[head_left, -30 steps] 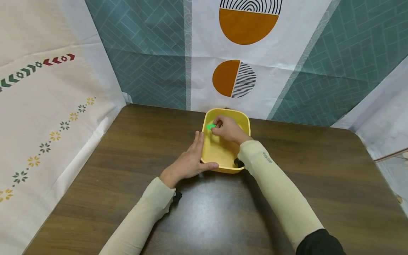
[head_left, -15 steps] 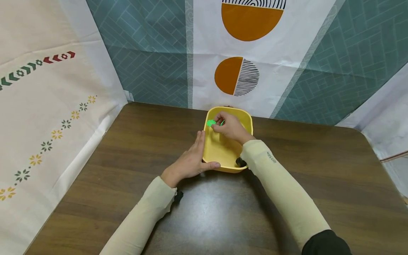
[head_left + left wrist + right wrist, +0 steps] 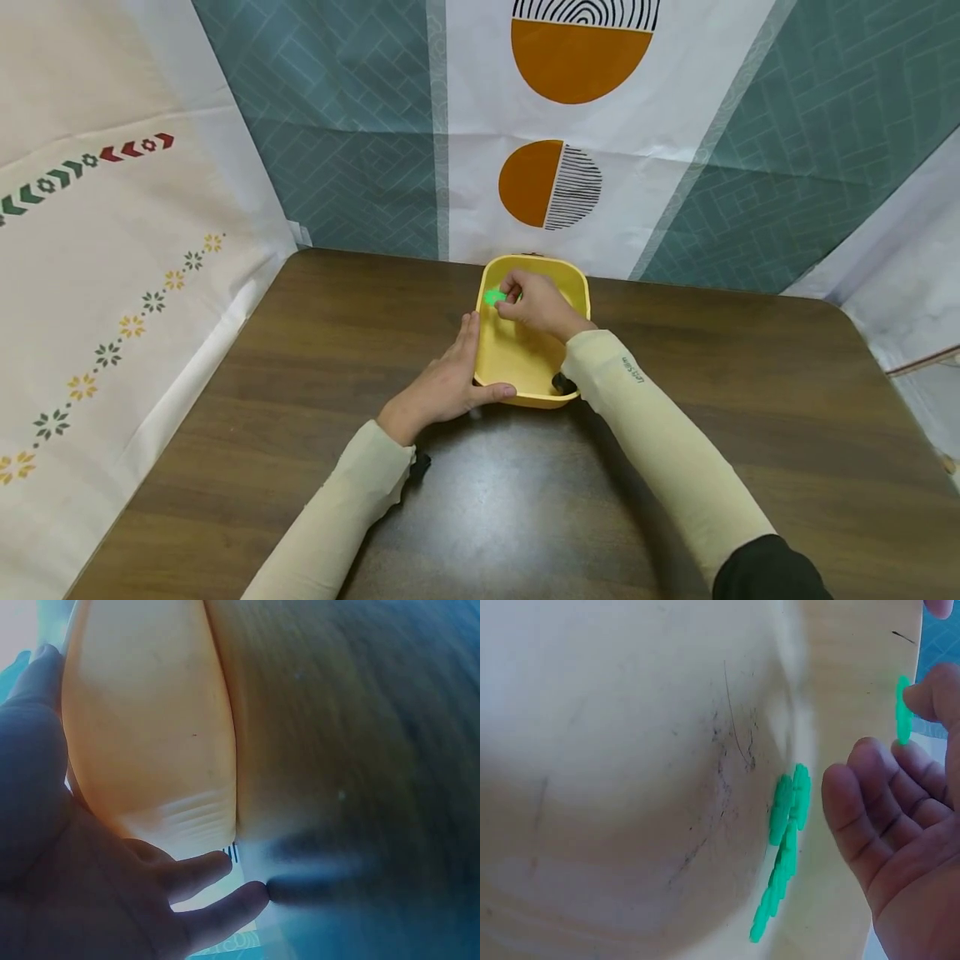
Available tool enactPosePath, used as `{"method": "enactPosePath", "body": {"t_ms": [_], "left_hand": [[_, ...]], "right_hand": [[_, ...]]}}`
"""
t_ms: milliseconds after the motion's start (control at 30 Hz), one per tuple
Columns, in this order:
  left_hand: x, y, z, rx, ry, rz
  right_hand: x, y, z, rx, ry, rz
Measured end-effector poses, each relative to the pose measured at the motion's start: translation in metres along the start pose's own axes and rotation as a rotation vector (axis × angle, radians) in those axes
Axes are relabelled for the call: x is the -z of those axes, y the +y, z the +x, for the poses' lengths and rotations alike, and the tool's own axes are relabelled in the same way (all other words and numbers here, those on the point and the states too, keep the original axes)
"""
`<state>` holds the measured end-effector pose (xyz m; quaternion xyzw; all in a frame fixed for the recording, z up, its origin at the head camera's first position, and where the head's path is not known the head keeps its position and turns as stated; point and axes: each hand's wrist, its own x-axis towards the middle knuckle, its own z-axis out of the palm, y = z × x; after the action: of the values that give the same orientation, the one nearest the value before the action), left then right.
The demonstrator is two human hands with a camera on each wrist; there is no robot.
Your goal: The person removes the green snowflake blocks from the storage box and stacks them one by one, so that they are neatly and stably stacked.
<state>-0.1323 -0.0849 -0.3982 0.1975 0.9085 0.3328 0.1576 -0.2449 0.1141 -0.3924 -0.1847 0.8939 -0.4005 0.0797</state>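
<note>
A yellow tub (image 3: 517, 362) stands near the back of the table. My left hand (image 3: 438, 387) lies along its left side, fingers straight against the wall and thumb on the front rim. Over the inside of the tub, my right hand (image 3: 536, 304) pinches a green disc, which in the right wrist view is a thin green piece (image 3: 904, 710) between thumb and finger. Several more green pieces (image 3: 781, 810) lie against the tub's wall there; in the head view a green patch (image 3: 493, 297) shows left of the fingertips. The left wrist view has the left hand (image 3: 97, 877) around the tub's outside (image 3: 150, 727).
The brown wooden table (image 3: 337, 333) reaches out on both sides of the tub. Behind it hangs a patterned cloth (image 3: 360, 183), with a cream cloth (image 3: 82, 275) at the left. Pale cloth (image 3: 900, 275) hangs at the right.
Over the last second the right hand's fingers have shifted only slightly over the tub, still pinching. The left hand stays against the tub. The head view has moved a little.
</note>
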Motion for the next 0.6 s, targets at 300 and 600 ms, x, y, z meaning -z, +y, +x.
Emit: {"method": "enactPosePath", "body": {"t_ms": [300, 600], "left_hand": [[-0.0036, -0.0033, 0.0005, -0.015, 0.002, -0.016], [-0.0015, -0.0029, 0.0003, -0.010, 0.018, -0.004]], "right_hand": [[-0.0021, -0.0028, -0.0045, 0.005, 0.031, 0.037], [-0.0022, -0.0059, -0.0024, 0.013, 0.026, -0.036]]}}
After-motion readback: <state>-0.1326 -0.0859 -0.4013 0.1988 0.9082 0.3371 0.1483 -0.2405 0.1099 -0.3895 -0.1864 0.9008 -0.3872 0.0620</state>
